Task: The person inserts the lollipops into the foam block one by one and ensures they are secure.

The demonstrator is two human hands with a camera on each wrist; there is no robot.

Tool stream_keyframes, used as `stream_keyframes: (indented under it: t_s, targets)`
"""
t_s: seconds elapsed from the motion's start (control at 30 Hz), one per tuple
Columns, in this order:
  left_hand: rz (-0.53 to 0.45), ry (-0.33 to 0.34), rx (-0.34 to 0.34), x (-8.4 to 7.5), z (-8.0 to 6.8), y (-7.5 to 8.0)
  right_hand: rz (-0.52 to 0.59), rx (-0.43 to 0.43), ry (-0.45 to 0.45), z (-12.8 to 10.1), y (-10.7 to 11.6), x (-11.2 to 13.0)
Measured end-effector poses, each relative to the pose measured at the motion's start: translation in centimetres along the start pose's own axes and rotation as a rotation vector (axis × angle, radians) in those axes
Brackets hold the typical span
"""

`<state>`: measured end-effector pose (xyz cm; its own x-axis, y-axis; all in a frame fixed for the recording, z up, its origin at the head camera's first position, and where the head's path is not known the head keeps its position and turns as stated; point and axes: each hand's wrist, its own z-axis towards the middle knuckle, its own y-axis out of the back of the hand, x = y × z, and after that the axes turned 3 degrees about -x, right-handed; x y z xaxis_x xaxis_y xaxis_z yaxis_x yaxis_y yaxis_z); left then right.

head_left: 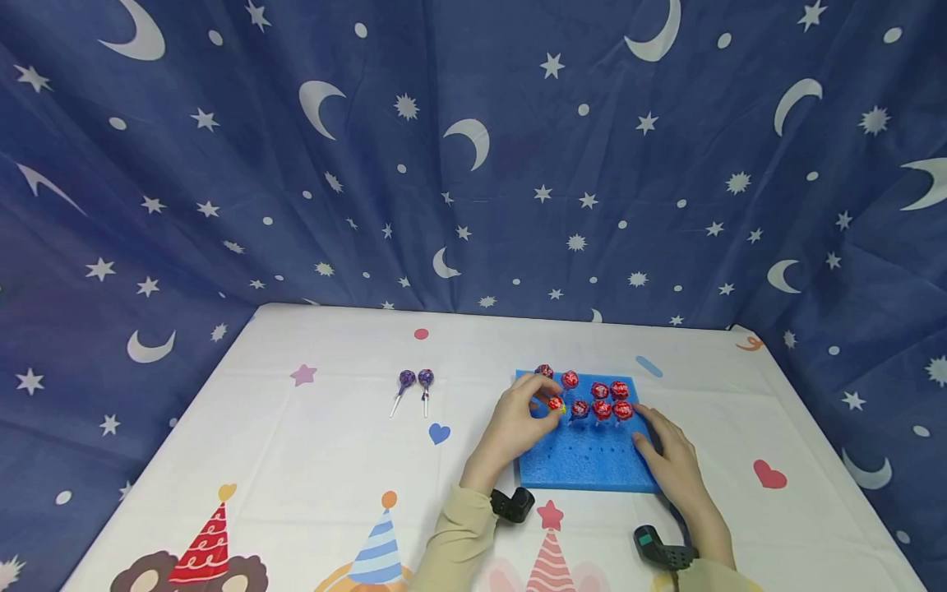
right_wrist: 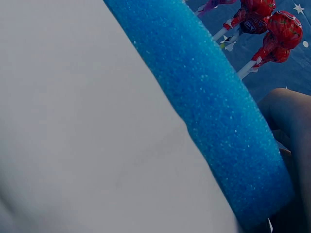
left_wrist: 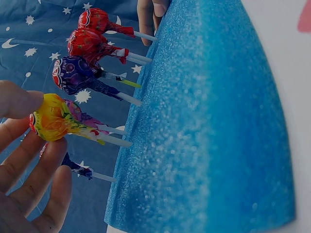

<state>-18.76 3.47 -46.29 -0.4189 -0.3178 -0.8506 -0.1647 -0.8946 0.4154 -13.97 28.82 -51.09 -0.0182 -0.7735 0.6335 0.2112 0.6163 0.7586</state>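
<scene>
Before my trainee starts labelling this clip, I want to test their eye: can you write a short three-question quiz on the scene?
1. True or false: the left hand pinches a yellow-wrapped lollipop standing in the blue foam block.
2. How many lollipops lie loose on the tablecloth, away from the block? A) none B) two C) five
3. Fill in: the right hand rests on the block's ____ edge, seen from the head camera.

Key: 1 true; 2 B, the two purple lollipops; 3 right.
</scene>
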Motion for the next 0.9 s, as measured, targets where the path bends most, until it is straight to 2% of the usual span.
stream_keyframes:
  t_s: [0.3,0.67,0.9]
  targets:
    - [0.034,-0.012,-0.027,-0.2,0.1,0.2,-0.003,0.002,-0.006,0.0,0.0,0.1]
    - [0.025,-0.011,-0.071,-0.8,0.1,0.9,0.0,-0.006,0.008,0.1,0.0,-0.1]
    - [0.023,0.012,-0.104,-0.7,0.2,1.6,-0.001,-0.01,0.014,0.1,0.0,-0.1]
